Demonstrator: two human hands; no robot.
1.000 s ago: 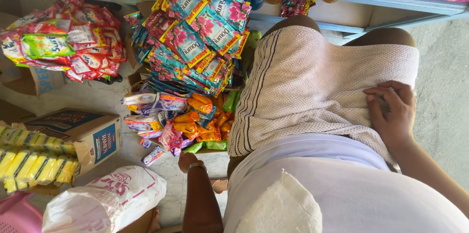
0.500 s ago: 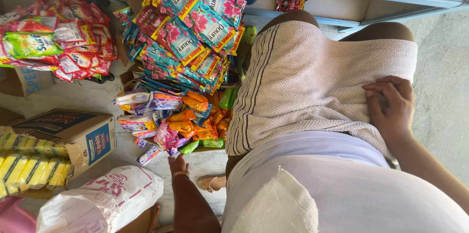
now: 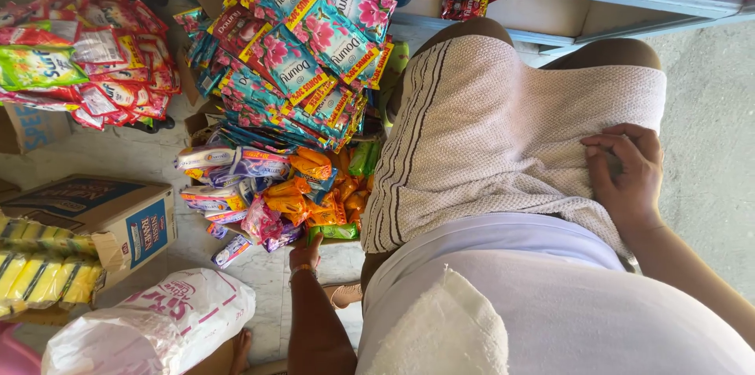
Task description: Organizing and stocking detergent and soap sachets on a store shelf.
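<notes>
My left hand (image 3: 305,253) has dropped lower since a moment ago and is now right at the heap of small orange and green plastic sachets (image 3: 314,194), fingertips at a green one; can't tell if it's gripping. My right hand (image 3: 625,174) hasn't budged, spread flat on my knitted beige shorts (image 3: 487,139). Teal flower-print packets (image 3: 299,60) hang above.

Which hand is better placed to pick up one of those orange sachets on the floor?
Left. The left hand reaches down beside the orange sachets, while the right hand rests on the shorts.
</notes>
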